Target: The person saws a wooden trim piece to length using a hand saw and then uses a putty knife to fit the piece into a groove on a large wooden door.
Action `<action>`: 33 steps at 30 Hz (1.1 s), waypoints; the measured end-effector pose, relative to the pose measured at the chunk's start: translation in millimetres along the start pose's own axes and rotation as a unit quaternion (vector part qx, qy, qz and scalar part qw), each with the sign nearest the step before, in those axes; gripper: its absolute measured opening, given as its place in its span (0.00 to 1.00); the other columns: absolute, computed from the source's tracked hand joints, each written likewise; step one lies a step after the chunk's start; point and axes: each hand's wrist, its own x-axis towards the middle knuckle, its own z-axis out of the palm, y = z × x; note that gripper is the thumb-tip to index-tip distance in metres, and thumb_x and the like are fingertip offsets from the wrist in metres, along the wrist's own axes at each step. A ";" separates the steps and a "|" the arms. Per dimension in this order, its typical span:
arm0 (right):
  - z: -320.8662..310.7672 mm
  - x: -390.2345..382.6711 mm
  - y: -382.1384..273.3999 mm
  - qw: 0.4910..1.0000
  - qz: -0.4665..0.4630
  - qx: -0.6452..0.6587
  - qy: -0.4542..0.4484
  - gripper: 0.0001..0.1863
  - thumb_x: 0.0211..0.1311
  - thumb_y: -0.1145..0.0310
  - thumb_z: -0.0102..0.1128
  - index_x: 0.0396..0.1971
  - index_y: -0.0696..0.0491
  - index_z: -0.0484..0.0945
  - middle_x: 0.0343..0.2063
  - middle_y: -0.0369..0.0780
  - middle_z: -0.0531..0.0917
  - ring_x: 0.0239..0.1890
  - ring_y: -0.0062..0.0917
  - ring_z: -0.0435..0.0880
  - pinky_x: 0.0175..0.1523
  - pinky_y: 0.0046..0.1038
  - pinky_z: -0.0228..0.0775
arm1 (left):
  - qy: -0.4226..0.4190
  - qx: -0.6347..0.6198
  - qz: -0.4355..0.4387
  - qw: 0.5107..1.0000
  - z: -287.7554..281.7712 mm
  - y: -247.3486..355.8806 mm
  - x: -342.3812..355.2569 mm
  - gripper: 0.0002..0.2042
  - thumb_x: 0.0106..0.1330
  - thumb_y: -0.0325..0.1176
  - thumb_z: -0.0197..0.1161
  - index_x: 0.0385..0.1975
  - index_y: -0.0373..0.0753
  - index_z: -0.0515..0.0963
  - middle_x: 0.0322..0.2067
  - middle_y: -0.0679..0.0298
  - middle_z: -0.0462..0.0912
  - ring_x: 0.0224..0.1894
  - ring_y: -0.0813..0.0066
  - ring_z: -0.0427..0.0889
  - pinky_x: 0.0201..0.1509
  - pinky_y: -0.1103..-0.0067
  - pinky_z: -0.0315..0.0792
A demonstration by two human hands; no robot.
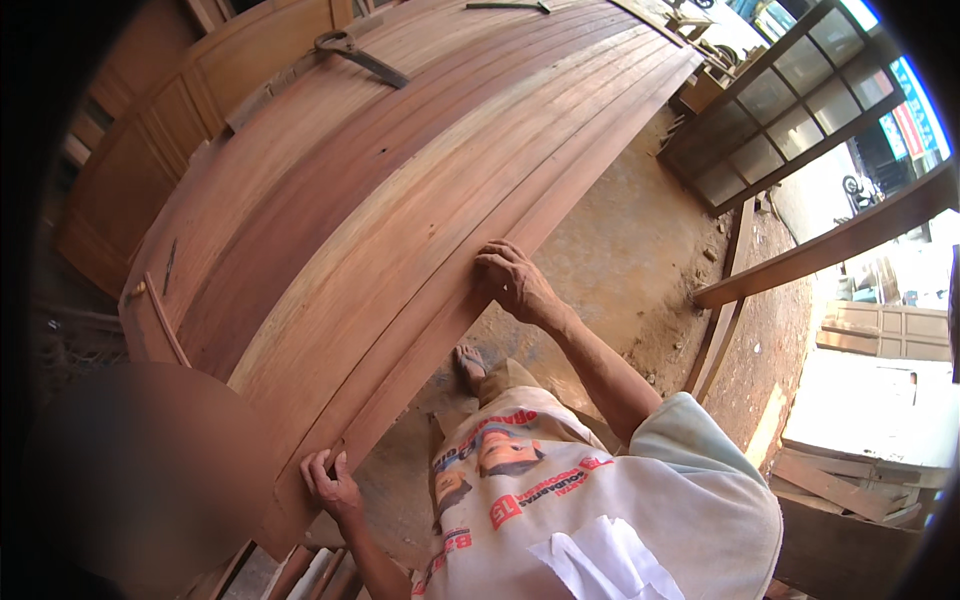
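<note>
Several long reddish-brown planks lie side by side in front of me, with a paler plank [400, 200] among them. Along the near edge runs a narrow wooden board [400, 395], a thin dark seam between it and its neighbour. My right hand [515, 282] is bent over this board's outer edge partway along, fingertips on top. Close to the board's left end, my left hand [332, 487] curls over the same edge. The undersides of both grips are hidden.
A handsaw [365, 58] and a dark tool [508, 6] lie on the far planks. A thin wooden stick [165, 320] rests at the left end. Panelled doors [270, 50] stand behind; a glazed frame [785, 110] leans right. A blurred patch covers the lower left.
</note>
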 end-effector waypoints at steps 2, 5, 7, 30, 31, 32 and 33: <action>6.6 2.1 -4.6 1.000 -0.007 0.013 0.015 0.22 0.61 0.73 0.68 0.57 0.57 0.80 0.62 0.51 0.79 0.71 0.50 0.72 0.75 0.44 0.66 | 0.009 -0.016 -0.047 0.999 -4.0 4.2 -2.6 0.14 0.63 0.27 0.76 0.44 0.33 0.80 0.44 0.50 0.78 0.48 0.47 0.79 0.53 0.58 0.76; 8.2 -4.1 0.2 0.999 -0.028 -0.021 0.015 0.24 0.61 0.77 0.67 0.59 0.59 0.80 0.64 0.52 0.79 0.70 0.48 0.74 0.75 0.41 0.66 | -0.001 0.004 -0.028 1.000 -9.7 6.3 7.2 0.18 0.61 0.31 0.78 0.50 0.36 0.82 0.48 0.51 0.81 0.53 0.47 0.80 0.58 0.57 0.73; 8.0 -10.6 1.3 1.000 -0.004 -0.025 0.011 0.24 0.64 0.74 0.67 0.60 0.59 0.80 0.65 0.51 0.79 0.70 0.44 0.76 0.74 0.40 0.68 | 0.006 0.036 -0.019 0.999 -18.2 12.4 6.4 0.23 0.59 0.33 0.80 0.55 0.39 0.81 0.52 0.54 0.80 0.59 0.49 0.77 0.64 0.57 0.71; -5.8 -2.9 1.1 0.997 -0.058 -0.014 -0.041 0.25 0.65 0.71 0.70 0.61 0.58 0.79 0.64 0.49 0.79 0.71 0.48 0.73 0.75 0.43 0.67 | 0.025 0.006 -0.038 0.999 65.1 90.1 24.4 0.18 0.65 0.32 0.76 0.52 0.36 0.83 0.52 0.53 0.80 0.56 0.51 0.80 0.59 0.60 0.75; -9.4 -2.4 5.2 0.998 -0.051 -0.011 -0.042 0.25 0.64 0.72 0.70 0.61 0.58 0.79 0.64 0.49 0.79 0.71 0.47 0.73 0.75 0.43 0.67 | 0.026 0.001 -0.037 0.999 65.8 90.4 27.6 0.15 0.66 0.31 0.74 0.51 0.35 0.83 0.52 0.52 0.80 0.55 0.50 0.80 0.59 0.60 0.76; -12.7 -2.3 8.2 0.997 -0.061 -0.012 -0.053 0.28 0.60 0.73 0.72 0.62 0.57 0.79 0.64 0.49 0.79 0.71 0.47 0.73 0.75 0.43 0.67 | 0.025 -0.024 -0.047 0.998 66.8 91.7 28.4 0.14 0.67 0.31 0.74 0.50 0.35 0.83 0.50 0.52 0.81 0.54 0.50 0.80 0.58 0.61 0.76; -12.4 -3.7 15.3 0.997 -0.072 -0.001 -0.042 0.30 0.55 0.74 0.73 0.61 0.57 0.79 0.65 0.49 0.79 0.71 0.47 0.73 0.75 0.44 0.67 | 0.012 -0.012 -0.055 0.998 65.3 95.1 31.4 0.14 0.67 0.30 0.74 0.50 0.35 0.83 0.50 0.52 0.81 0.54 0.50 0.80 0.58 0.61 0.75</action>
